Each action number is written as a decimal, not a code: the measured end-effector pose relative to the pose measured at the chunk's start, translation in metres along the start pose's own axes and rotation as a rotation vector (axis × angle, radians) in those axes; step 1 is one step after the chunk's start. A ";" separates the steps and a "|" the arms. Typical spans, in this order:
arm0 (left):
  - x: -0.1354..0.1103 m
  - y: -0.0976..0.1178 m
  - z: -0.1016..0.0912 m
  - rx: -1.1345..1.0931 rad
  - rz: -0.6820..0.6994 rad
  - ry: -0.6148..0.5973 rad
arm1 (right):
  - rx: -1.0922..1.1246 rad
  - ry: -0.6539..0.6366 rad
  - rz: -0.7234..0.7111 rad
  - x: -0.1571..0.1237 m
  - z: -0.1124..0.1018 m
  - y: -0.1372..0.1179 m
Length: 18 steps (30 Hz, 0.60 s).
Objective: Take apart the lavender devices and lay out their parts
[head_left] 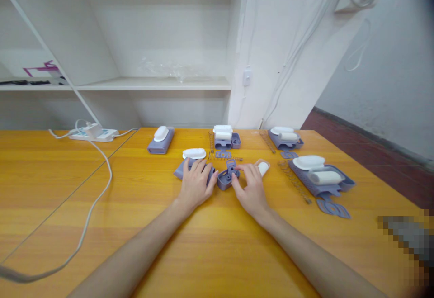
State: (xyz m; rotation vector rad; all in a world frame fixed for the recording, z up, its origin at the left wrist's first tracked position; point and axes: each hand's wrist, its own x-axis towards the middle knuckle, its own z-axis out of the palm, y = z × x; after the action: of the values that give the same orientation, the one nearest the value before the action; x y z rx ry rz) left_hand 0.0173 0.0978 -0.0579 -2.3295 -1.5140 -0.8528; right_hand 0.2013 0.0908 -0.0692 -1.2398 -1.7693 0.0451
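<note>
My left hand [196, 181] lies over a flat lavender plastic housing [179, 170] on the orange table [203, 243], fingers wrapped over its top. My right hand [250, 185] rests beside it, with thumb and forefinger pinched on a small lavender cup-shaped part [226, 178] that stands between the two hands. A white oval cap [194, 153] lies just behind my left hand. Another small white piece [263, 167] sits past my right fingertips.
Further back lie other lavender housings with white caps [161, 139] [224, 136] [285, 137]. A larger set [320, 177] is at the right, with metal springs [294, 181] and a flat lavender grille [334, 208]. A white power strip [93, 132] and its cable [98, 194] cross the left side.
</note>
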 end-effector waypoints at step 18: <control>0.000 0.003 -0.001 0.106 -0.068 -0.009 | -0.269 -0.099 -0.017 -0.003 -0.001 -0.003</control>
State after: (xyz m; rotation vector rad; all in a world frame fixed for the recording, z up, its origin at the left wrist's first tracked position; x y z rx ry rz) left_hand 0.0199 0.0959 -0.0564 -2.2207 -1.6097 -0.7590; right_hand 0.1997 0.0872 -0.0692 -1.4339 -1.9180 -0.1489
